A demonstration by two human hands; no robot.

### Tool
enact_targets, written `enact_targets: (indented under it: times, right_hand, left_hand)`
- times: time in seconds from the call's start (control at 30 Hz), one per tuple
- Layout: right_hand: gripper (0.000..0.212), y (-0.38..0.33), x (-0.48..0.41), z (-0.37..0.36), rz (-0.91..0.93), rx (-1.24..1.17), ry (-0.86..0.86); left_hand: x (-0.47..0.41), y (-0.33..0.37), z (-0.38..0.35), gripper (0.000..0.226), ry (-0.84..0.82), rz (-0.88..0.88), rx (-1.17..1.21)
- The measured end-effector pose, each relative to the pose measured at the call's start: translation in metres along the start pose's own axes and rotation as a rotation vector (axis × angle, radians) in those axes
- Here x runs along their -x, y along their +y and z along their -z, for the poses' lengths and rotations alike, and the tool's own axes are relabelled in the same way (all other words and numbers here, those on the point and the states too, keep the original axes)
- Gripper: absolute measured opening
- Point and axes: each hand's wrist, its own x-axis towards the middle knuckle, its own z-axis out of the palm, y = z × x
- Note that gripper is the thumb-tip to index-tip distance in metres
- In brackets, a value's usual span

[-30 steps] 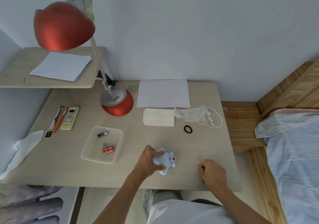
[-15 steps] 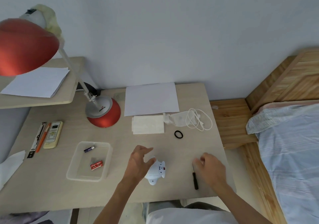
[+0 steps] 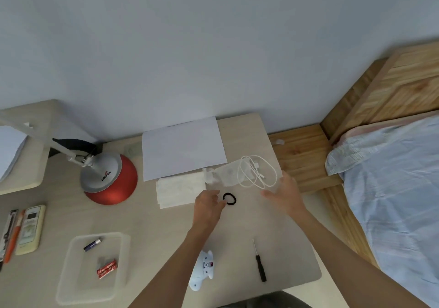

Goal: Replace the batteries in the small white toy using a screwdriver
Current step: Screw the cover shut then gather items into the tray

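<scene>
**Both hands off the toy, screwdriver down too**

So the small white toy is lying at the near edge of the surface, partly under the left forearm, and nothing's touching it. A second ago the left hand was on it and the right hand was at the screwdriver. Now that tool just lies loose to the toy's right. Both hands have reached to the far side.

The left one hovers by a black hair tie, fingers loosely curled on nothing as far as I can tell. The right one's fingers are spread apart at the white cable. Left of the toy, a clear tray holds a purple battery and a red pair.

My guess is the battery work is done or paused. I can't tell if the cover's on.
</scene>
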Motion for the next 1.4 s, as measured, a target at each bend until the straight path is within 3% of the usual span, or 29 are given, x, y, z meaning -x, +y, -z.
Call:
enact_targets:
  times: [0.07,0.17,0.53,0.8,1.13,1.4]
  right_hand:
    - [0.078,0.002,-0.017,-0.009,0.011,-0.027,-0.015]
    - [0.055,-0.032,-0.002,-0.003,0.029,-0.101,-0.006]
    - [0.030,-0.037,0.007,-0.002,-0.032,-0.341,0.132]
    - [0.036,-0.035,0.030,-0.002,-0.163,-0.664,0.161]
    - [0.033,-0.040,0.089,0.011,-0.116,-0.913,0.114]
    - [0.039,-0.070,0.149,0.007,-0.027,-0.949,-0.010]
  left_hand:
    - [-0.009,0.004,-0.008,0.028,0.002,-0.001,-0.017]
    - [-0.018,0.002,-0.018,0.018,0.018,0.010,-0.047]
    - [-0.022,0.002,-0.028,0.011,0.026,-0.019,-0.037]
    - [-0.016,0.010,-0.011,0.011,0.019,-0.039,0.042]
    - [0.029,0.035,0.045,0.006,0.045,0.032,0.390]
    - [0.091,0.020,0.105,0.010,0.098,0.112,0.623]
